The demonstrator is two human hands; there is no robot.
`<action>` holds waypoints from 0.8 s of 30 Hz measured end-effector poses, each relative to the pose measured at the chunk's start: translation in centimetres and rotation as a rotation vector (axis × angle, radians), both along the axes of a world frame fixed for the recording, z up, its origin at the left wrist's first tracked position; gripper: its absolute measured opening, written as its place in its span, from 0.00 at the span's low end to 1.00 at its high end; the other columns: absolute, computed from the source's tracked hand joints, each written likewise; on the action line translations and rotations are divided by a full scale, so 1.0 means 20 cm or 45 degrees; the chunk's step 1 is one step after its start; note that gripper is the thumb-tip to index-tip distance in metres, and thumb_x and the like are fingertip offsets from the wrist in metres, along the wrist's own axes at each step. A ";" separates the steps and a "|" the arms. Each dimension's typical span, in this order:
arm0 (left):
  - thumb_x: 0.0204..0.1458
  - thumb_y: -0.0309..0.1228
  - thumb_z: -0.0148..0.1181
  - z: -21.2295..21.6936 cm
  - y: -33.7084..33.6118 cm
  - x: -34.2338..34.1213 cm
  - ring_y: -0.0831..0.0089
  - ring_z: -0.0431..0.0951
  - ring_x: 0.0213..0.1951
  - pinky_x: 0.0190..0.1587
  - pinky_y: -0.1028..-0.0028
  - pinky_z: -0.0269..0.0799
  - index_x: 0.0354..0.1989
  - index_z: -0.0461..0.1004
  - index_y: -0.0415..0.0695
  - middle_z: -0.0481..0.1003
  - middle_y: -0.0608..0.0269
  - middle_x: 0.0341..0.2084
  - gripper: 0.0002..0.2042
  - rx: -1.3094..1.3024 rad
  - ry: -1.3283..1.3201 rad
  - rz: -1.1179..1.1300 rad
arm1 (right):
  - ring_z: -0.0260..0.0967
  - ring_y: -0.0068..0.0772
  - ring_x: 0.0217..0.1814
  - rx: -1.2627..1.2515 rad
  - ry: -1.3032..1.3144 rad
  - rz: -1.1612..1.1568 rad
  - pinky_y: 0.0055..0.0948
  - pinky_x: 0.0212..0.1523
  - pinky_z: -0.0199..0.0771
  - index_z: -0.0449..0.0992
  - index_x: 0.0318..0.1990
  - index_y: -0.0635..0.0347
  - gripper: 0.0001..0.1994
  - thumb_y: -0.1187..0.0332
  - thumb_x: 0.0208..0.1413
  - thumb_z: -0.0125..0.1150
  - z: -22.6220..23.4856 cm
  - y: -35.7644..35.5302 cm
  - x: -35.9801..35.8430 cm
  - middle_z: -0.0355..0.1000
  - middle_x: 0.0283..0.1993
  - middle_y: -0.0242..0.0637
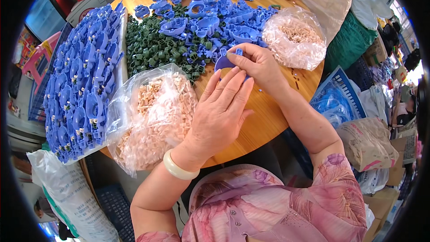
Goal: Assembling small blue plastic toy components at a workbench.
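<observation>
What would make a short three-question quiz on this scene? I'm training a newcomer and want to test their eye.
1. Multiple choice: what colour is the piece in the right hand?
A green
B blue
C white
2. True or false: the pale bangle is on the right wrist.
3. Count: how many clear bags of pale pieces are on the table?

Key:
1. B
2. False: the pale bangle is on the left wrist.
3. Two: one near the left forearm, one at the table's right.
</observation>
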State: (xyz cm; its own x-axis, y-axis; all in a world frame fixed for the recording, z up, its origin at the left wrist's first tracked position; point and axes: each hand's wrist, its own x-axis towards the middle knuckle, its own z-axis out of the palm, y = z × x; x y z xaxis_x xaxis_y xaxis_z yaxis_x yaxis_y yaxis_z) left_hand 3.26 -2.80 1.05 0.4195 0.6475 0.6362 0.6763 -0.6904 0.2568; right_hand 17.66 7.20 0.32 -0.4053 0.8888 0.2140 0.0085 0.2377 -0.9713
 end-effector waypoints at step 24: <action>0.61 0.28 0.39 0.00 0.01 -0.06 0.66 0.74 0.44 0.45 0.71 0.71 0.53 0.64 0.37 0.73 0.52 0.40 0.15 -0.696 -1.006 0.024 | 0.60 0.13 0.16 -0.376 -0.239 0.428 0.12 0.15 0.55 0.72 0.39 0.61 0.18 0.53 0.56 0.54 0.05 0.00 0.03 0.71 0.28 0.28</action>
